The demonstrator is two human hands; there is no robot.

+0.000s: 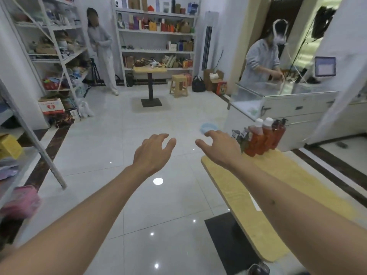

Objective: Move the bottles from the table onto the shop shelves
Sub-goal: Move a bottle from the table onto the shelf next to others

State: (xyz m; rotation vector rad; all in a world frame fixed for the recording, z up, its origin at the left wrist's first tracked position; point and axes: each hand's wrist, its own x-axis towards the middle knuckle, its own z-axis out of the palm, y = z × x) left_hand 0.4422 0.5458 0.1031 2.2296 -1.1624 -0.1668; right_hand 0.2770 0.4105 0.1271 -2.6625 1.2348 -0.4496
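Starting at the far left: white metal shelves standing along the wall, crowded with boxes and packets, a red-and-white carton sitting on the floor at their foot. Nearer in, another shelf unit's slanted leg cutting across, a yellow box and pink packets lying on it.

Moving in: a person in pale clothes standing by the back shelves, those loaded with coloured boxes. In front, a small wooden table on a dark pedestal, a beige stool just beside it.

Centre now: left hand reaching out over the glossy tiled floor, fingers loosely spread and slightly curved, holding nothing. Right hand stretching forward beside it, thumb out, fingers relaxed and parted, also gripping nothing, hovering over the near corner of the light wooden table and close to the bottles, not touching them as far as can be told.

Onward right: the bottles standing upright in a tight cluster at the table's far end, two orange-red ones with white caps, a dark red pump bottle just behind, smaller dark ones partly hidden by the hand. Beyond, a second person bending over a glass counter, a screen glowing at the far right.
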